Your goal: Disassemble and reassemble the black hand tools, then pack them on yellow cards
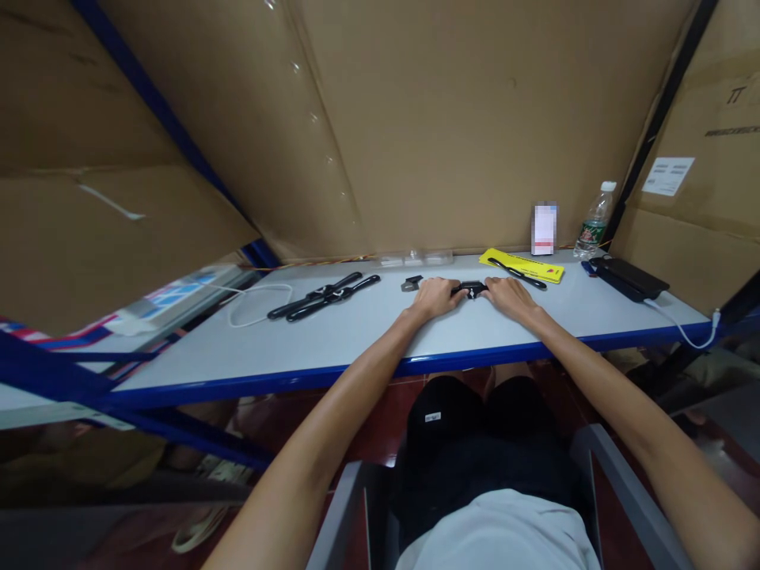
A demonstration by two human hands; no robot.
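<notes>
Both hands rest on the grey table point(356, 340) with a small black watch-like device point(473, 290) between them. My left hand point(435, 297) has its fingers curled on the device's left end. Its right end is gripped by my right hand point(509, 297), fingers closed. Just left of my left hand lies a small dark grey part point(411, 283). Two or three black watch straps point(324, 297) lie further left on the table.
A yellow card point(522, 265) with a black strap on it lies behind my right hand. A white box point(545, 229), a water bottle point(594, 220) and a black power bank point(629, 277) with a white cable stand at the right. Cardboard walls surround the table.
</notes>
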